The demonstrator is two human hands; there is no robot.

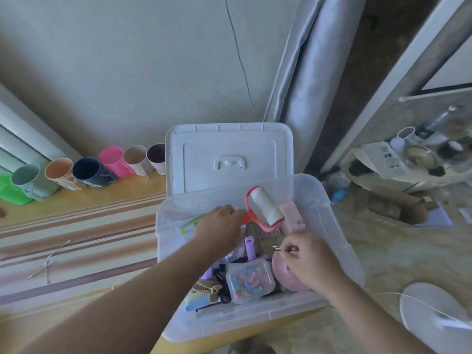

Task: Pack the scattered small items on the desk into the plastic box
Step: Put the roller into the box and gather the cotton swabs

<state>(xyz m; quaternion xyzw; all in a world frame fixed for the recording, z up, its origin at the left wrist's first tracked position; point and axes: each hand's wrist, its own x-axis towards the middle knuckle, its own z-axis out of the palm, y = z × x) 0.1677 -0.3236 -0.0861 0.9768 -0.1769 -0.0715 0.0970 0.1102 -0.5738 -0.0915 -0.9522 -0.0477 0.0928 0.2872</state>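
Observation:
The clear plastic box (339, 241) stands at the desk's right end, its white lid (229, 157) propped upright behind it. My left hand (219, 229) is over the box and grips the red handle of a lint roller (264, 209) with a white roll. My right hand (306, 259) pinches a small metal tool (277, 248), thin and shiny, just above the box's contents. Inside lie a small clear case of coloured bits (250, 279), a pink round item (283, 274), purple pieces (249, 247), a brown hair claw (207, 287) and a pink comb (291, 215).
A row of several coloured cups (84, 171) lines the desk's back edge by the wall. Thin sticks like cotton swabs (47, 267) lie on the striped desk top at left. A grey curtain (306, 72) hangs behind the box. A cluttered low table (413, 159) and a white disc (431, 310) sit at right.

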